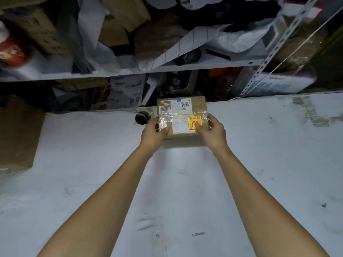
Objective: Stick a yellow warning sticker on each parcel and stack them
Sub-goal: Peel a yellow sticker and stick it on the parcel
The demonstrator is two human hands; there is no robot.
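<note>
Between both hands [182, 130] — a stickered parcel [182, 117] on the table [259, 164].

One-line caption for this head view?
Both hands, left hand and right hand, hold a taped cardboard parcel bearing a yellow warning sticker over the white table.

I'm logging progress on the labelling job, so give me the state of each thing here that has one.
Cardboard parcel: taped shut, held at both ends, at the far edge of the white table.
Yellow warning sticker: on the parcel's top, partly under a thumb.
Left hand: gripping the parcel's left end.
Right hand: gripping its right end, thumb on the sticker.
</note>
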